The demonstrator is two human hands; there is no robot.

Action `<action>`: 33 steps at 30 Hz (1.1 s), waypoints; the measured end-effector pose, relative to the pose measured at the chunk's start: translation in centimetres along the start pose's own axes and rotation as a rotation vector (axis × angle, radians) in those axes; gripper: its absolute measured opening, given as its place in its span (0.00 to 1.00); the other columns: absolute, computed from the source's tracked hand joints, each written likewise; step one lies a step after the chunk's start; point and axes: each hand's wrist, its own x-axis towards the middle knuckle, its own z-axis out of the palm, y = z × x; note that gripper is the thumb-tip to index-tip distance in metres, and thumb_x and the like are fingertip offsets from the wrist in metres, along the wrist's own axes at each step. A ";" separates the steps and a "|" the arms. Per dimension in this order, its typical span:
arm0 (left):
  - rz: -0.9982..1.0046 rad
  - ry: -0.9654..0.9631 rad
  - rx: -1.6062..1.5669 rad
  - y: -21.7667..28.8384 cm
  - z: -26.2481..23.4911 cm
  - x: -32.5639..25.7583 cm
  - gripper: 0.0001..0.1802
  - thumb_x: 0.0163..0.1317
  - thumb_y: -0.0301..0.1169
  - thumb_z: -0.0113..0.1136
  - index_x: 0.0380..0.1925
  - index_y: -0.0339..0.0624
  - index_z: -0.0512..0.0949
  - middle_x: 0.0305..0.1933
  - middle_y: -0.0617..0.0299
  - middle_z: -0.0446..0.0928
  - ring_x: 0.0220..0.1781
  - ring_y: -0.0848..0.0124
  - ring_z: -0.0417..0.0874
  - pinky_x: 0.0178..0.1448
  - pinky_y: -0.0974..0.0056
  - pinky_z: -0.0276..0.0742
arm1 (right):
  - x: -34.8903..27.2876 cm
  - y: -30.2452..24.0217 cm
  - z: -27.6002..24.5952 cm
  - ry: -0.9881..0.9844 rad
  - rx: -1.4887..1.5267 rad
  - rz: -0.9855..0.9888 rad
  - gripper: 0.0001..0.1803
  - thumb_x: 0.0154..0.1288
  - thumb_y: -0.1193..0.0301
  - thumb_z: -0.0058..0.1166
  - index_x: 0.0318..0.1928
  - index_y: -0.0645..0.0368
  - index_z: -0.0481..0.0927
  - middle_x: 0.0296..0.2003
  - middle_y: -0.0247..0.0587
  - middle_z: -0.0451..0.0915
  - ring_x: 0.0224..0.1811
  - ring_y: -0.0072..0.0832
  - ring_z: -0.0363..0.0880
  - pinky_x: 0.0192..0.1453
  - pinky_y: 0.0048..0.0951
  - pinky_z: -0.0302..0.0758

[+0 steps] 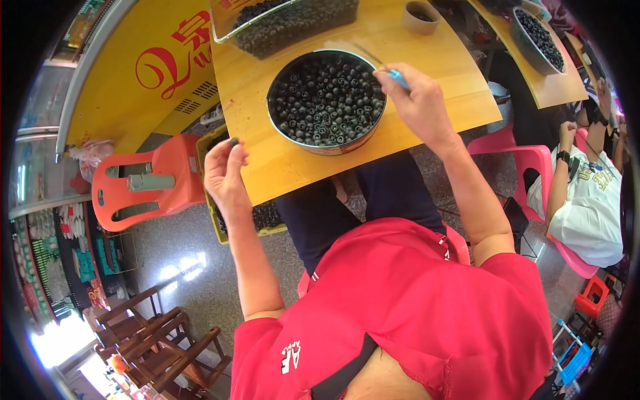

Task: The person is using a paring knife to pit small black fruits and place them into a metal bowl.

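Note:
My left hand [228,170] is raised at the table's left edge, its fingers pinching a small dark round piece [233,142]. At the bowl's right rim, my right hand [421,100] is closed round the blue handle [399,79] of a thin pointed tool. The tool's slim shaft [368,53] slants up and left over the table. Between my hands stands a round metal bowl [327,148] filled with small black round pieces [327,100], several showing pale rings or openings. Their exact kind I cannot make out.
A clear tub [287,33] of similar dark pieces and a small cup [421,18] stand farther back on the wooden table [267,177]. A yellow crate [270,231] sits on the floor beside an orange stool [150,180]. A person in white [587,207] sits at right.

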 end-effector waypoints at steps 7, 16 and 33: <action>-0.075 0.086 0.605 -3.3 -6.8 -0.2 0.12 0.63 0.24 0.61 0.46 0.34 0.76 0.43 0.61 0.78 0.44 0.75 0.78 0.52 0.72 0.73 | -0.3 4.9 -0.4 0.007 0.158 0.239 0.13 0.69 0.66 0.53 0.44 0.64 0.81 0.26 0.29 0.77 0.28 0.14 0.70 0.33 0.17 0.67; 0.361 -0.865 0.760 3.5 7.9 3.9 0.07 0.57 0.27 0.62 0.35 0.37 0.80 0.31 0.56 0.79 0.36 0.63 0.80 0.40 0.64 0.73 | -1.4 7.3 0.1 0.025 0.226 0.358 0.14 0.70 0.63 0.53 0.43 0.62 0.82 0.27 0.25 0.76 0.24 0.09 0.62 0.29 0.15 0.61; -0.224 -0.707 0.019 3.5 11.7 4.0 0.10 0.61 0.28 0.63 0.41 0.36 0.79 0.33 0.66 0.80 0.35 0.81 0.78 0.40 0.75 0.72 | -0.8 -1.0 -1.4 -0.130 0.530 0.281 0.12 0.69 0.66 0.54 0.45 0.63 0.80 0.29 0.26 0.77 0.30 0.10 0.69 0.33 0.15 0.66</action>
